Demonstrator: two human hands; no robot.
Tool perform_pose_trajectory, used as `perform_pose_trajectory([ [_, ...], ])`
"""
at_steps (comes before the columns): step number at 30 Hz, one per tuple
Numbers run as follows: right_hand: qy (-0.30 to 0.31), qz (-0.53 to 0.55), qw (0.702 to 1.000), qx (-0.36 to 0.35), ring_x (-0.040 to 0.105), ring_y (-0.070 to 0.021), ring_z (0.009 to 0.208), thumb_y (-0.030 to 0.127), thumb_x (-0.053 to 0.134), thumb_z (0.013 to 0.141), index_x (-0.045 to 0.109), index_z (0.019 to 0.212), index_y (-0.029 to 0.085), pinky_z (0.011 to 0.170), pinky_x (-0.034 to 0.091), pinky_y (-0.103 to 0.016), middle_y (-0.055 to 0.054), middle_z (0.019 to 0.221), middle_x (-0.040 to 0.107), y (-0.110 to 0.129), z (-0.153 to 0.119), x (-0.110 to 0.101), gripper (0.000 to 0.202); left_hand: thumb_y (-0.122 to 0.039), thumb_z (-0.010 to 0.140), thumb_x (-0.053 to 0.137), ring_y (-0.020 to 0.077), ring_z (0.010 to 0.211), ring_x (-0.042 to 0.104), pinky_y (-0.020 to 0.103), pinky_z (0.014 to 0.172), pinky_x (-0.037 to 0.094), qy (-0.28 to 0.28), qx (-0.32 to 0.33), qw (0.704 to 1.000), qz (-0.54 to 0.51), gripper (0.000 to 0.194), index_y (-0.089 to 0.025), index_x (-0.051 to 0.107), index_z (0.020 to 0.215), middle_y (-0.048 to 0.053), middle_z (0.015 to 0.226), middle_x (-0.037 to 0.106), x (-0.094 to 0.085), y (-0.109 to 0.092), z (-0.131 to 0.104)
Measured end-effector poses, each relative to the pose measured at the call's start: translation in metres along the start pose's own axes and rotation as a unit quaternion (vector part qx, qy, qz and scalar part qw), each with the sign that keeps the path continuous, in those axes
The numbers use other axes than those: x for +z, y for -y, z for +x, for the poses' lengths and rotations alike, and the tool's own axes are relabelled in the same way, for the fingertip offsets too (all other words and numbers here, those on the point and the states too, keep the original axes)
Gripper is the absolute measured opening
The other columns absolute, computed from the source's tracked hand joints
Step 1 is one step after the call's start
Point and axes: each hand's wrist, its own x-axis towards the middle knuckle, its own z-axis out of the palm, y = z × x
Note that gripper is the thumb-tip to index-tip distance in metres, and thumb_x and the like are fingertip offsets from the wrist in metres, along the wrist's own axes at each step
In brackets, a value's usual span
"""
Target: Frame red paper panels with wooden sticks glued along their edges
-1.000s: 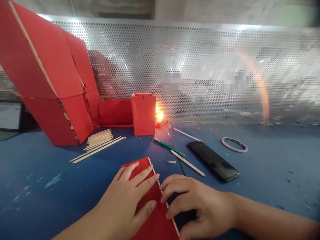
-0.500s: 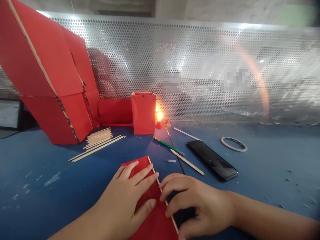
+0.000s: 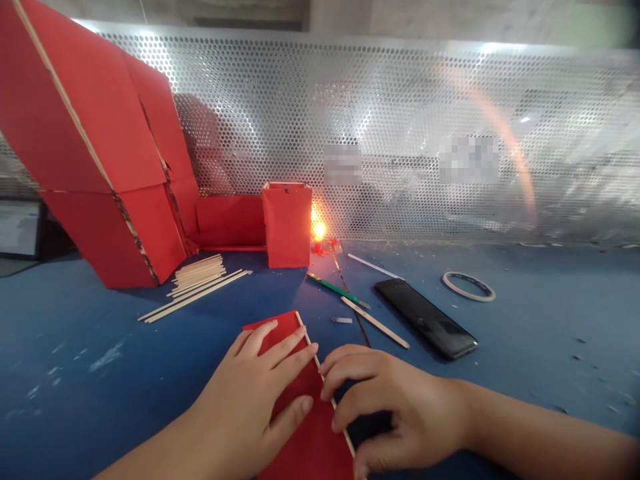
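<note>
My left hand [image 3: 263, 390] lies flat with fingers spread on a sheet of red paper or card [image 3: 320, 427]. A thin wooden stick [image 3: 313, 353] runs along the sheet's right edge, and the left fingertips reach over it near its far end. My right hand [image 3: 395, 403] is curved, its fingers and thumb apart. Its fingertips touch the stick from the right side, without wrapping round it. The sheet's near end runs out of view at the bottom.
Behind stand a red box [image 3: 287, 227], a lit candle [image 3: 319, 239] and a large red structure [image 3: 115, 153]. Several thin sticks [image 3: 197, 277] lie left. A green-handled craft knife [image 3: 333, 288], flat wooden stick [image 3: 375, 323], phone [image 3: 425, 319] and tape roll [image 3: 469, 293] lie on the blue table.
Both hands keep their places on the red sheet and the stick. The right thumb has shifted very slightly; the view has moved a touch.
</note>
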Motion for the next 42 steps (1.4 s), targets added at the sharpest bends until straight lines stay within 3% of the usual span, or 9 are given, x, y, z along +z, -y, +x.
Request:
perform_pose_trajectory([
  [12, -0.018, 0.021, 1.0, -0.007, 0.065, -0.0235, 0.109, 0.042, 0.07, 0.09, 0.074, 0.086, 0.01, 0.098, 0.051, -0.038, -0.017, 0.1, 0.072, 0.0036, 0.0018, -0.0015, 0.033, -0.047, 0.095, 0.046, 0.0438, 0.14, 0.041, 0.073, 0.11, 0.034, 0.004, -0.012, 1.0, -0.005, 0.053, -0.033, 0.048, 0.146, 0.005, 0.153, 0.051, -0.0008, -0.0013, -0.0003],
  [35, -0.009, 0.026, 0.999, 0.018, 0.067, -0.0235, 0.108, 0.041, 0.075, 0.086, 0.076, 0.087, 0.007, 0.101, 0.05, -0.036, -0.018, 0.1, 0.073, 0.006, 0.0044, -0.0026, 0.034, -0.05, 0.095, 0.042, 0.0419, 0.146, 0.03, 0.072, 0.116, 0.024, 0.045, -0.036, 0.998, -0.014, 0.056, -0.037, 0.04, 0.15, -0.001, 0.161, 0.038, -0.0023, -0.0014, 0.0013],
  [42, 0.01, 0.024, 0.999, 0.031, 0.065, -0.0226, 0.108, 0.042, 0.074, 0.087, 0.075, 0.089, 0.009, 0.1, 0.05, -0.037, -0.017, 0.103, 0.071, 0.0073, 0.0044, -0.0035, 0.033, -0.044, 0.096, 0.044, 0.042, 0.146, 0.032, 0.072, 0.114, 0.029, 0.036, -0.023, 0.999, -0.003, 0.059, -0.032, 0.034, 0.153, 0.005, 0.163, 0.034, 0.0027, -0.0033, -0.0001],
])
